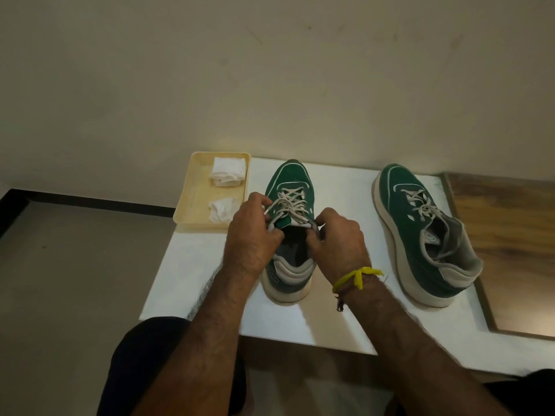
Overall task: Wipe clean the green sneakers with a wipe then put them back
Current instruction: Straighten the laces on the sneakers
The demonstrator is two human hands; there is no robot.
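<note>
Both hands are clamped on the near green suede sneaker with white laces and a pale sole (289, 190), which stands on the white table (192, 265): the left hand (255, 232) pinches a lace end at the collar, the right hand (338, 238) grips the tongue edge. Its mate (420, 235) stands well apart to the right. Neither hand holds a wipe, so the laces seem to be getting tidied; keep the shoe flat and pull evenly, leaving the crumpled white wipes (223, 187) in the cream plastic tray (187, 205).

tray (183, 202) left of sneakers (420, 229)
</note>
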